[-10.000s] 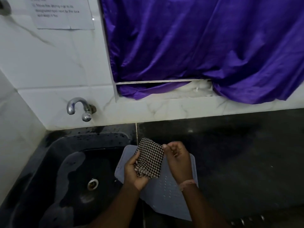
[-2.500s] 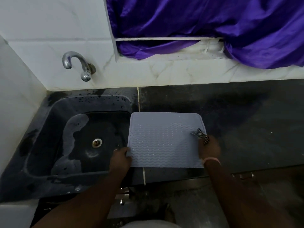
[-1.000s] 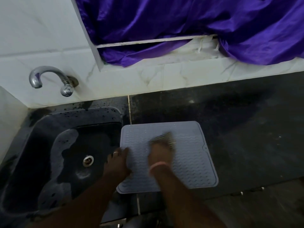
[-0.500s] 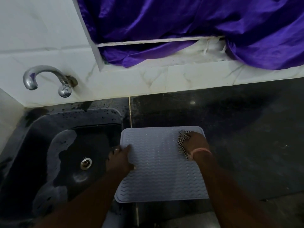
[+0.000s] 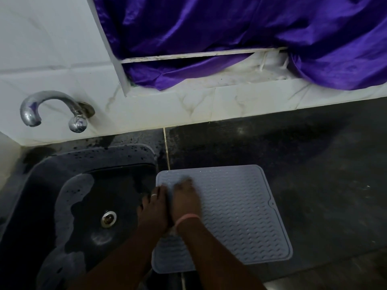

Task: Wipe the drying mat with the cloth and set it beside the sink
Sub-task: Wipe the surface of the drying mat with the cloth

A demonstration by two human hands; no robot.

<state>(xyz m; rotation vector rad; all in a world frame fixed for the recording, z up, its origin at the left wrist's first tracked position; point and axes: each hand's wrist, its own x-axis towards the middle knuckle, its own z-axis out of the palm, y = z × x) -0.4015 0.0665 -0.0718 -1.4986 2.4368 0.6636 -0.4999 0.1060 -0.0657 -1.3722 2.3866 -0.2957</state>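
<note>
The grey silicone drying mat [image 5: 236, 210] lies flat on the dark counter, its left edge at the sink's rim. My left hand [image 5: 151, 208], with a ring on one finger, presses down on that left edge with its fingers stretched forward. Right beside it, my right hand [image 5: 185, 200], blurred with motion and with a pink band at the wrist, is on the mat's left part. It holds the checked cloth [image 5: 183, 178], which is almost entirely hidden under the hand; only a dark smear shows at the fingertips.
The black sink [image 5: 69, 164], with a metal drain [image 5: 108, 219], is to the left, and a chrome tap [image 5: 52, 107] sticks out of the white tiled wall above it. A purple curtain [image 5: 230, 28] hangs behind. The dark counter [image 5: 324, 174] stretches right of the mat.
My right hand has swept with the cloth from the mat's far right corner to its left side, next to my left hand. The left hand stays on the mat's left edge.
</note>
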